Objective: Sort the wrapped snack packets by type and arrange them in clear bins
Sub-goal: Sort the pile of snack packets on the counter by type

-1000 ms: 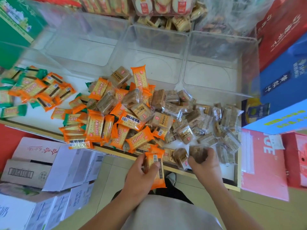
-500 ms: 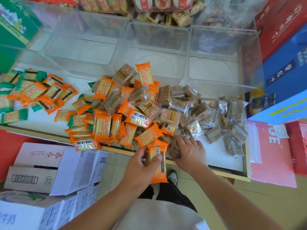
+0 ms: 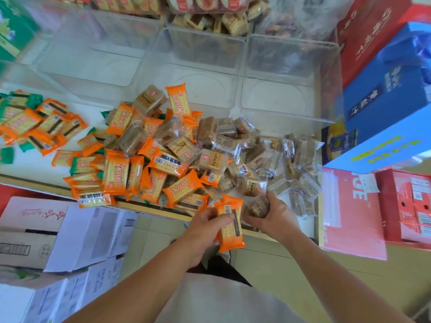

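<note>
A heap of wrapped snacks (image 3: 168, 150) lies on the white shelf: orange cracker packets on the left, clear-wrapped brown packets (image 3: 279, 159) on the right. My left hand (image 3: 205, 227) grips a stack of orange packets (image 3: 231, 227) at the shelf's front edge. Just to its right, my right hand (image 3: 275, 217) curls around a clear-wrapped brown snack (image 3: 257, 207). Behind the heap stand clear bins (image 3: 289, 73), side by side, with nothing visible inside them. A smaller group of orange and green packets (image 3: 39, 124) lies at the far left.
Cardboard cartons (image 3: 58, 234) are stacked on the floor at the lower left. Blue (image 3: 387, 108) and red boxes (image 3: 410, 206) crowd the right side. More snack bins (image 3: 210, 15) fill the row at the back. The shelf's front edge (image 3: 35, 185) runs across below the heap.
My right hand reached left into the heap beside the orange stack, then drew back right holding a brown snack. My left hand kept the orange packets in the same place.
</note>
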{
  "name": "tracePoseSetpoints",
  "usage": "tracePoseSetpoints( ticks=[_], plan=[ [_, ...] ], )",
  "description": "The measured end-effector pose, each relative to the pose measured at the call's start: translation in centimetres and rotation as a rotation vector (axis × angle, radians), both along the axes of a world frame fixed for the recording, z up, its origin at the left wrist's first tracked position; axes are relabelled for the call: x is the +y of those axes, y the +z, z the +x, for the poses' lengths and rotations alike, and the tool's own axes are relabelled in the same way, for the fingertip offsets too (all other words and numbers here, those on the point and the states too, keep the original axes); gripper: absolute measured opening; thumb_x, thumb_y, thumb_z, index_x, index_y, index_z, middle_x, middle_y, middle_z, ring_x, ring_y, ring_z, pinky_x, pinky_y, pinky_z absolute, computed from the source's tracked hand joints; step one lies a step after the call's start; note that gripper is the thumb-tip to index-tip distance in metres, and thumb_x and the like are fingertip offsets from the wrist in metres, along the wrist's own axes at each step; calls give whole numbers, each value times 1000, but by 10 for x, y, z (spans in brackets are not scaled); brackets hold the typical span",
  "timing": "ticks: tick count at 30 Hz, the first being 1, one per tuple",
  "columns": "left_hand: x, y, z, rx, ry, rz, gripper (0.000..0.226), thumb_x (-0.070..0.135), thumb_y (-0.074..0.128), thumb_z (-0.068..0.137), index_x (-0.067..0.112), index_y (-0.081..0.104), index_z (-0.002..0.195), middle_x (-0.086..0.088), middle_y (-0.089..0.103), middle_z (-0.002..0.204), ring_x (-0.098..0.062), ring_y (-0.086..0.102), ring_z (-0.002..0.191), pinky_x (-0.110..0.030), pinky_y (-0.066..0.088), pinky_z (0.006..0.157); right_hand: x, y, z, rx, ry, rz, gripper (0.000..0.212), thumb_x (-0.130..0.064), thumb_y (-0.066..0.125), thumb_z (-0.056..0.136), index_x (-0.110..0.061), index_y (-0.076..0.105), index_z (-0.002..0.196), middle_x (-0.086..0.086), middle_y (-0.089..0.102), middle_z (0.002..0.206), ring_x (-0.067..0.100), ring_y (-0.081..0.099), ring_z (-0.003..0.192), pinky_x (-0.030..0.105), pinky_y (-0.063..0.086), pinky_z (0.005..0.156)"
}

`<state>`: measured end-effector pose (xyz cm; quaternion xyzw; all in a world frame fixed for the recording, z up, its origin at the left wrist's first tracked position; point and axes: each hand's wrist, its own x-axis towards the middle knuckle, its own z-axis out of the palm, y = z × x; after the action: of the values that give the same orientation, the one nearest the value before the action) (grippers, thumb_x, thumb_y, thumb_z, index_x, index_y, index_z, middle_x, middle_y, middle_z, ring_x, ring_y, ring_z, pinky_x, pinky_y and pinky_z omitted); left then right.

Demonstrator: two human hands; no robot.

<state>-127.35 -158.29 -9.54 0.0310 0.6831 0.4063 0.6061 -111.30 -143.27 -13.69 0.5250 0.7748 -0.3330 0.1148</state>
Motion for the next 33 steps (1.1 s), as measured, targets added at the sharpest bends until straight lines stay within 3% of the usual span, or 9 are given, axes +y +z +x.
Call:
tracePoseSetpoints(
  ticks=[4,7,10,14,17,21,25,28,33],
  plan=[
    [27,-22,15,-11,14,-17,23,35,74,93,25,70,114,3,79,104,-15,75,98,-38,58,84,4,-13,21,182,-306,-235,75,-63,87,60,-29,53,117,-7,65,106,16,67,94,46,60,83],
    [36,-37,23,-26,22,-23,25,33,74,93,25,70,116,4,79,105,-15,75,99,-37,57,80,0,-17,32,267,-428,-327,58,-41,89,72,-30,55,117,-3,64,115,16,64,102,42,57,92],
    [40,-41,30,-59,62,-6,23,33,74,94,25,71,115,3,79,107,-16,75,100,-37,57,81,-1,-22,44,257,-470,-222,65,-33,86,78,-26,52,134,2,60,124,19,60,108,37,53,96],
    [54,-43,50,-155,77,16,29,33,74,94,25,69,121,2,78,111,-19,74,106,-46,54,100,-1,-17,63,373,-495,-90,86,-24,84,82,-23,36,153,-3,49,137,10,52,120,27,44,102],
    [69,-44,66,-184,47,38,30,33,74,94,26,69,122,1,77,114,-20,73,108,-50,52,104,-7,-20,77,280,-315,156,99,-21,88,77,-8,31,157,8,40,146,19,37,133,31,31,108],
    [84,-43,71,-192,25,53,28,33,75,94,23,70,120,-1,78,113,-21,74,106,-52,54,101,0,-29,89,201,-279,213,104,-29,91,73,-8,33,156,14,42,146,37,37,132,55,41,108],
    [74,-34,62,-60,49,47,26,37,77,91,27,71,114,5,78,110,-13,75,100,-40,59,89,5,-22,85,100,-256,202,112,-49,89,69,-17,29,158,7,38,147,32,31,134,52,41,108],
    [53,-20,44,-27,104,50,25,38,78,90,25,72,112,4,79,105,-13,76,96,-36,61,81,0,-12,87,64,-273,169,111,-49,85,75,-25,19,161,1,29,158,26,24,146,50,43,109],
    [22,-2,19,40,127,-43,32,47,76,89,23,72,110,3,79,99,-18,76,96,-46,60,94,-16,-2,96,165,-450,37,98,-41,83,81,-29,23,158,4,34,153,30,48,133,50,52,94]
  ],
)
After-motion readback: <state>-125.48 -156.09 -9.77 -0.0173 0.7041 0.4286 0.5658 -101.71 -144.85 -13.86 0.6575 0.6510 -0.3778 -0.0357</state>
